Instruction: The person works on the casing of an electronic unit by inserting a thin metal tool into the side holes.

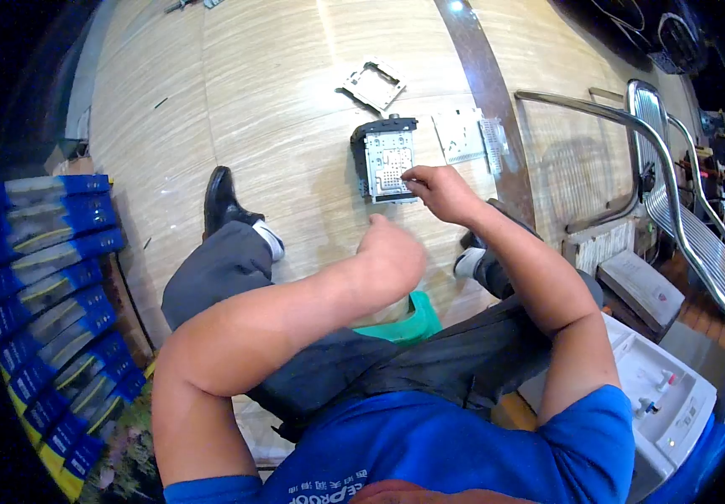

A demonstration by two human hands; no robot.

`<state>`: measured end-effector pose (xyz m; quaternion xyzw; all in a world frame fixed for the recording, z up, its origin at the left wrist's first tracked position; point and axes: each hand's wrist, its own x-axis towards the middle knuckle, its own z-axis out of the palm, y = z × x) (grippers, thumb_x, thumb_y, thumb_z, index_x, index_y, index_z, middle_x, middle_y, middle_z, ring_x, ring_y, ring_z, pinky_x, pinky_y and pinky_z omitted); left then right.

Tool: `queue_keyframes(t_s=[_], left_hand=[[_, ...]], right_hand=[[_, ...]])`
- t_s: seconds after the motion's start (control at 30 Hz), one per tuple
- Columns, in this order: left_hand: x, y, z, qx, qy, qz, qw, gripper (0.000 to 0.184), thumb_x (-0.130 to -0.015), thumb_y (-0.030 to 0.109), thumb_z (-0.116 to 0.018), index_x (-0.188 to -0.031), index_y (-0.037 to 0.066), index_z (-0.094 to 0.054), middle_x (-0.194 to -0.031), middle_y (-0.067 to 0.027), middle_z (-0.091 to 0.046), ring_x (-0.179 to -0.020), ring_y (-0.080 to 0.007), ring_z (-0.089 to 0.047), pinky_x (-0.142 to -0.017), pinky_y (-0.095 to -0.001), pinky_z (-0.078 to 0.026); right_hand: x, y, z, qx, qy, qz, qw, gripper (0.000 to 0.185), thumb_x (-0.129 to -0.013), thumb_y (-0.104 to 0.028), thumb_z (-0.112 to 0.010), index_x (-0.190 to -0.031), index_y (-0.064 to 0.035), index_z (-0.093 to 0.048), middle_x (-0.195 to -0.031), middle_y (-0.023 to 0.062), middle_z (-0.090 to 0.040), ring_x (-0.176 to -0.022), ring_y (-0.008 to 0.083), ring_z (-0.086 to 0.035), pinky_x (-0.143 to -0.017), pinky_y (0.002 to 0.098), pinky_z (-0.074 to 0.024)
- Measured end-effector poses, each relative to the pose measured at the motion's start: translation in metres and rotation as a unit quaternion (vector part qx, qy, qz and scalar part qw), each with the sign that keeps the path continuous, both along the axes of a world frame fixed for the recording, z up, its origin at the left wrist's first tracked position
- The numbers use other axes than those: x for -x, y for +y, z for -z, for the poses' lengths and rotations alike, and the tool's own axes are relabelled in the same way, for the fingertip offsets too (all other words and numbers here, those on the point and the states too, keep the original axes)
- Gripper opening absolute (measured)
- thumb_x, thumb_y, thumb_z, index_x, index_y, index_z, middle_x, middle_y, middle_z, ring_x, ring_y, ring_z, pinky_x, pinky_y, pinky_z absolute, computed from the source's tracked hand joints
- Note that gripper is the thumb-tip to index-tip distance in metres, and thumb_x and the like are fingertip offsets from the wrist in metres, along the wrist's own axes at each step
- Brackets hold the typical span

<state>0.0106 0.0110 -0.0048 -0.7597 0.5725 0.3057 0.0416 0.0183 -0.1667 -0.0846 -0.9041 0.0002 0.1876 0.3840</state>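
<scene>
A boxy electronic unit with a perforated silver metal case and black edges (389, 160), resembling a car stereo, rests on the floor in front of me. At its right edge is my right hand (442, 191), with thumb and fingers pinched together; whatever they hold is too small to make out. My left hand (392, 254) is just below the unit, smeared by motion. One finger points up toward the unit, and the other fingers are hidden. Beyond the unit lies a rectangular metal frame (374, 85). Flat perforated metal plates (461, 136) lie to its right.
A green plastic stool (413, 323) is beneath me. Blue packages (55, 252) are stacked along the left. A chrome-framed chair (665, 168) stands at the right, near a box (641, 290) and a white appliance (661, 395) with taps. My black shoe (224, 202) is left of the work.
</scene>
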Motion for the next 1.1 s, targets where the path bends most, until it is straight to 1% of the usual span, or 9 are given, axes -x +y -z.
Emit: queue_keyframes(t_s=[0.07,0.13,0.23,0.43,0.53,0.67,0.73,0.87,1.1], left_hand=[[0.004,-0.004,-0.001,-0.005,0.005,-0.009,1.0,0.017,-0.084,0.015,-0.056,-0.09,0.012,-0.072,-0.089,-0.0069,-0.072,-0.08,-0.0235,-0.069,-0.066,-0.042,-0.045],[0.007,-0.009,-0.002,0.033,-0.001,-0.009,0.999,0.017,-0.084,0.015,-0.057,-0.089,0.011,-0.072,-0.091,-0.0086,-0.072,-0.083,-0.0252,-0.068,-0.07,-0.0437,-0.044],[0.006,-0.018,-0.015,0.018,-0.016,0.012,1.0,0.017,-0.084,0.015,-0.058,-0.09,0.01,-0.072,-0.091,-0.0094,-0.072,-0.083,-0.0254,-0.068,-0.07,-0.0437,-0.044],[0.006,-0.028,-0.008,0.036,-0.02,0.008,0.999,0.017,-0.084,0.015,-0.058,-0.09,0.009,-0.072,-0.088,-0.0095,-0.071,-0.083,-0.0239,-0.068,-0.068,-0.0434,-0.044],[0.002,-0.026,-0.01,0.043,-0.032,0.024,0.998,0.017,-0.084,0.016,-0.058,-0.091,0.01,-0.072,-0.088,-0.009,-0.071,-0.082,-0.0236,-0.068,-0.067,-0.0431,-0.044],[-0.001,-0.026,-0.006,0.014,-0.031,0.013,0.999,0.018,-0.085,0.016,-0.056,-0.092,0.01,-0.072,-0.088,-0.0083,-0.071,-0.081,-0.0231,-0.068,-0.067,-0.0429,-0.045],[0.0,-0.023,0.001,0.033,-0.027,0.005,0.999,0.018,-0.085,0.015,-0.055,-0.092,0.011,-0.071,-0.087,-0.0079,-0.071,-0.081,-0.0237,-0.068,-0.067,-0.0431,-0.045],[-0.001,-0.018,0.004,0.035,-0.012,0.02,0.999,0.018,-0.085,0.016,-0.055,-0.092,0.011,-0.071,-0.088,-0.0081,-0.071,-0.081,-0.0246,-0.068,-0.067,-0.0436,-0.045],[0.001,-0.01,0.003,0.032,-0.028,0.008,0.999,0.019,-0.085,0.016,-0.054,-0.093,0.01,-0.07,-0.088,-0.0098,-0.07,-0.08,-0.0246,-0.068,-0.068,-0.044,-0.046]], right_hand=[[-0.001,0.001,-0.002,0.01,0.006,0.007,1.0,0.023,-0.09,-0.019,-0.062,-0.104,-0.0029,-0.069,-0.098,0.0211,-0.069,-0.09,0.0372,-0.066,-0.081,0.0421,-0.0524],[-0.003,0.0,-0.001,0.029,0.0,0.002,1.0,0.024,-0.089,-0.021,-0.063,-0.103,-0.0028,-0.069,-0.096,0.0206,-0.069,-0.088,0.0372,-0.067,-0.079,0.0421,-0.0527],[-0.005,0.002,-0.005,0.024,-0.007,0.008,1.0,0.023,-0.089,-0.021,-0.063,-0.103,-0.0028,-0.069,-0.094,0.0202,-0.069,-0.087,0.037,-0.067,-0.079,0.0415,-0.053],[-0.004,-0.008,0.01,-0.029,-0.039,-0.007,0.999,0.023,-0.089,-0.019,-0.063,-0.104,-0.0033,-0.07,-0.094,0.0204,-0.069,-0.087,0.0364,-0.067,-0.079,0.0408,-0.0531],[-0.004,-0.008,-0.001,-0.017,0.003,0.001,1.0,0.024,-0.089,-0.019,-0.063,-0.106,-0.0037,-0.07,-0.095,0.0202,-0.069,-0.087,0.036,-0.067,-0.079,0.0408,-0.0532],[-0.002,-0.016,0.004,-0.035,0.01,0.029,0.999,0.024,-0.089,-0.02,-0.064,-0.105,-0.0035,-0.069,-0.094,0.0201,-0.07,-0.087,0.0355,-0.068,-0.078,0.0405,-0.0531],[-0.001,-0.019,0.004,0.003,0.01,0.029,1.0,0.021,-0.092,-0.014,-0.061,-0.107,-0.0016,-0.067,-0.079,0.0113,-0.068,-0.068,0.0183,-0.063,-0.065,0.033,-0.0513],[0.002,-0.021,0.005,-0.003,0.006,0.055,0.998,0.02,-0.092,-0.015,-0.061,-0.106,-0.001,-0.067,-0.077,0.0105,-0.068,-0.065,0.0179,-0.062,-0.064,0.0328,-0.0506],[0.004,-0.017,0.009,-0.032,-0.022,0.025,0.999,0.023,-0.091,-0.015,-0.062,-0.108,-0.0006,-0.067,-0.077,0.0133,-0.068,-0.065,0.0181,-0.061,-0.064,0.0325,-0.0504]])
